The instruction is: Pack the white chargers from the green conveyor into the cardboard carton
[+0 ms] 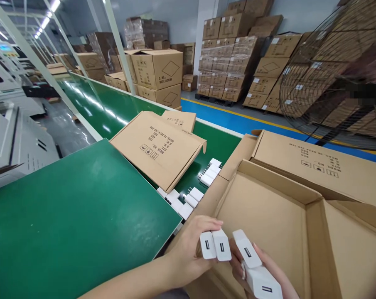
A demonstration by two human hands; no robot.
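Note:
My left hand [188, 253] grips two white USB chargers [215, 246] side by side, their port ends facing me. Close on its right, my right hand [279, 270] is closed on two more white USB chargers [256, 265], one above the other at an angle; most of its fingers are hidden behind them. Both hands are over the near side of an open cardboard box [269, 220]. Beyond my left hand, several loose white chargers [209, 173] with metal prongs lie on the green conveyor belt, near the box's left edge.
A flat closed carton [156, 145] rests across the belt [113, 108]. Another closed carton [318, 162] is behind the open box. At left is a green tabletop [66, 216]. A large fan [331, 79] stands at right, before stacked cartons [228, 58].

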